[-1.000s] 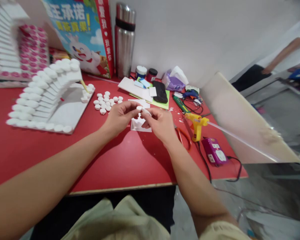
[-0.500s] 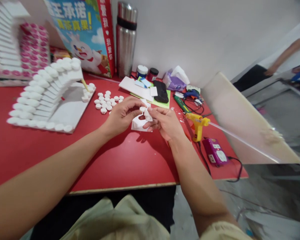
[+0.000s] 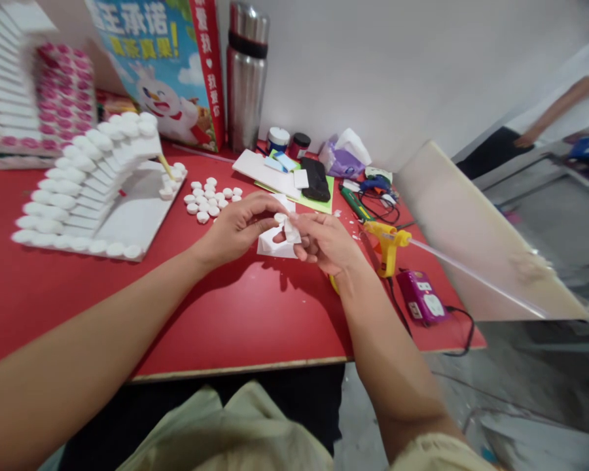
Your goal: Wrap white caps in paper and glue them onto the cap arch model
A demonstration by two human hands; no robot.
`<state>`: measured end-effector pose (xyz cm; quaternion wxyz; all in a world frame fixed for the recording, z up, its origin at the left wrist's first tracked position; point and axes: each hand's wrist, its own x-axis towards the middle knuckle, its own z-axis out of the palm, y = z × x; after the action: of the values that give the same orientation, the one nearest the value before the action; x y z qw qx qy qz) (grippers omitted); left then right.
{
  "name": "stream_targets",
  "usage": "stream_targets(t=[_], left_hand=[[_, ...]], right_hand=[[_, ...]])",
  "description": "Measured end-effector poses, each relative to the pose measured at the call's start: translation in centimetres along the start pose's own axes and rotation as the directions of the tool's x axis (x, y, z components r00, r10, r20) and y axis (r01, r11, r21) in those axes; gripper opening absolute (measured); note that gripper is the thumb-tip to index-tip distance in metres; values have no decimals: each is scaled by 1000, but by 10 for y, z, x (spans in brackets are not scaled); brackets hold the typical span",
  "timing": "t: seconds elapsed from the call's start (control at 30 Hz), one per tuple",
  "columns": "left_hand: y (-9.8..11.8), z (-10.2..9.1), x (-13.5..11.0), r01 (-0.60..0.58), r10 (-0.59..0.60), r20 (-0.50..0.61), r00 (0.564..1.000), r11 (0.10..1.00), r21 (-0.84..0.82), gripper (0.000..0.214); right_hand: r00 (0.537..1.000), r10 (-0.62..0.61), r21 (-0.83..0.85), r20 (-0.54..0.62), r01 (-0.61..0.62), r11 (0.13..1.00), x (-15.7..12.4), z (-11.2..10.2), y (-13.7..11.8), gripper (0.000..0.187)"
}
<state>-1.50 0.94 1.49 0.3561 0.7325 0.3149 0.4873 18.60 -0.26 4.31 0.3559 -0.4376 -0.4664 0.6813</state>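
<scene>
Above the red table, my left hand (image 3: 233, 229) pinches a small white round piece (image 3: 279, 218) between thumb and fingertips. Close against it, my right hand (image 3: 330, 241) is closed on a thin white piece (image 3: 291, 231) that looks like paper or tissue. The two pieces meet or nearly meet; the fingers hide exactly how. Beneath them lies a white sheet (image 3: 264, 248), partly covered by the hands. Left of my left hand, several white round pieces (image 3: 209, 199) are spread out. A white stair-like model (image 3: 127, 209) edged with similar pieces stands further left.
A yellow glue gun (image 3: 387, 243) with a long clear stick lies right of my right hand, near a purple power socket (image 3: 422, 297) and cables. Behind are a steel flask (image 3: 248, 85), jars and a black case (image 3: 317, 180). Another person's arm (image 3: 559, 111) shows far right.
My right hand has turned slightly, its lower fingers curling a little to the right. The thin white piece in it now hangs a bit lower. My left hand stays nearly still.
</scene>
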Motion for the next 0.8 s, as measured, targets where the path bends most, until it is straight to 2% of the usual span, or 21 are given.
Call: stream_targets(t=[0.27,0.47,0.63,0.8], left_hand=[[-3,0,0,4,-4,-9,1000,1000,-9,14],[-6,1,-1,22,-22,-29,999,1000,-1,13],[-6,4,-2,75,-78,-51,996,996,-43,14],[-5,9,-2,154,-169,-86,982,975,-159,18]], right_hand=[[1000,5,48,-2,-5,999,2,-3,3,28],[994,-49,-43,-96,45,998,0,4,2,27],[973,-180,-196,-147,149,969,0,7,5,26],[911,-364,-427,-196,254,868,2,12,9,25]])
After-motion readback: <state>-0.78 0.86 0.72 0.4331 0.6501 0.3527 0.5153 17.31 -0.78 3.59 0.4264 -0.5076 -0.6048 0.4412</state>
